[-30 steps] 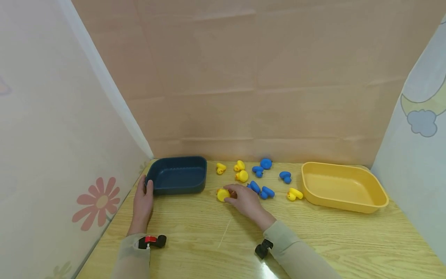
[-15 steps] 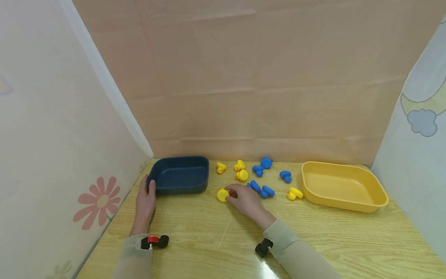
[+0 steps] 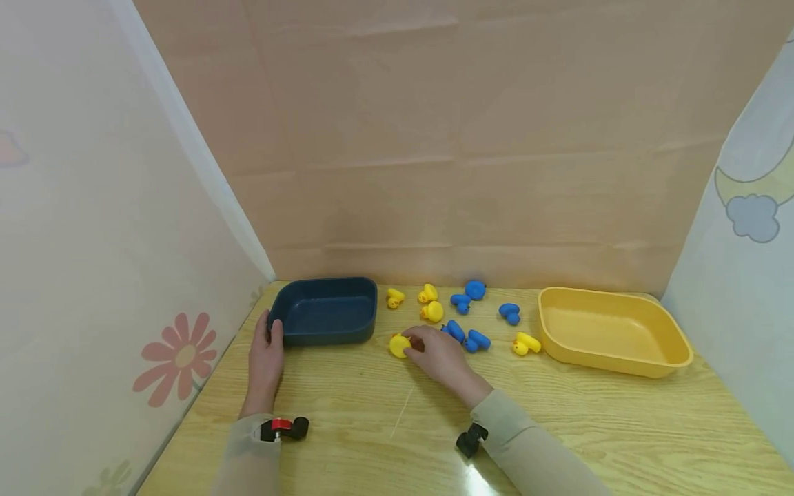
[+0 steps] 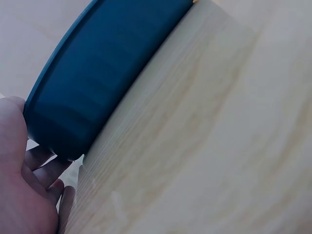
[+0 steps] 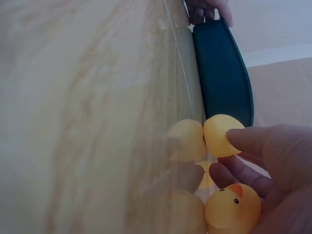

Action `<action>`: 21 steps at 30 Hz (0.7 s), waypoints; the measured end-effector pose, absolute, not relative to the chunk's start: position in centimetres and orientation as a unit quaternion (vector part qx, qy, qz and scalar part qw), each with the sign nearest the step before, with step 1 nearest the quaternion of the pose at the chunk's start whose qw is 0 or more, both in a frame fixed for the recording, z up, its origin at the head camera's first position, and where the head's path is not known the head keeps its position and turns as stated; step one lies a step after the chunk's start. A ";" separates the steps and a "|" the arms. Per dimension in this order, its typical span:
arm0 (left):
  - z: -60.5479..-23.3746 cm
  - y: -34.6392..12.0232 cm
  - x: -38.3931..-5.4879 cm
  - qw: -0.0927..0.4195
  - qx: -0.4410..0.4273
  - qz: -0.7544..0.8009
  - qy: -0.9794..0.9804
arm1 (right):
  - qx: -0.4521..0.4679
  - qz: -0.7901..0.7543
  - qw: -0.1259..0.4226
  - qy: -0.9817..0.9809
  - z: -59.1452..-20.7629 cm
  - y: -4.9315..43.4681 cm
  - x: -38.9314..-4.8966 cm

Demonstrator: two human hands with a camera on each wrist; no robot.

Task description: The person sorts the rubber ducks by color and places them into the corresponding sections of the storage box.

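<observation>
Two at once: gripping a dark blue tray (image 3: 325,337) by its left end with the left hand (image 3: 265,358), bending the fingers round the outside and laying the thumb at the rim; pinching a yellow duck (image 3: 398,346) with the right hand (image 3: 439,355), closing thumb and fingers to about the duck's own width. Resting that duck on the desk (image 3: 347,427), near the tray's front right corner but apart from it. Showing a yellow duck face (image 5: 233,207) under the right palm in the right wrist view, yet hiding any contact with the palm. Showing three yellow ducks (image 3: 433,312) behind the pinched one and, to their right, five blue ducks (image 3: 475,289), including two just beside the right hand. Showing farther right a lone yellow duck (image 3: 528,342), lying just beside the left end of a yellow tray (image 3: 611,365).
</observation>
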State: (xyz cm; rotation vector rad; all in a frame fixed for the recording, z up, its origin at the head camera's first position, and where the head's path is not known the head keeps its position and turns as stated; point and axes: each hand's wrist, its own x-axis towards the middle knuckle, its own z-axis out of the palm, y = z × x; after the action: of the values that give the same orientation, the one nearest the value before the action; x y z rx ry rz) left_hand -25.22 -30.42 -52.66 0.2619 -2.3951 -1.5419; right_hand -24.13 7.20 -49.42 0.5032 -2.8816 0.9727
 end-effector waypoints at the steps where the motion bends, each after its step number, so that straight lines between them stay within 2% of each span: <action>1: -52.7 -30.4 -25.2 0.139 0.090 -0.532 -0.830 | 0.163 0.316 0.030 -0.934 -49.4 7.2 -24.1; 21: -52.9 -30.5 -25.2 0.142 0.086 -0.516 -0.840 | 0.143 0.332 0.049 -0.931 -49.0 7.0 -23.9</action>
State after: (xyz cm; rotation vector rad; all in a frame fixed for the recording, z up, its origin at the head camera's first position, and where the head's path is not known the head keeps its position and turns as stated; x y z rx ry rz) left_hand -25.19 -30.53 -52.88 0.2495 -2.4242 -1.4886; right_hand -23.87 6.98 -49.03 0.4370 -2.8369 1.0133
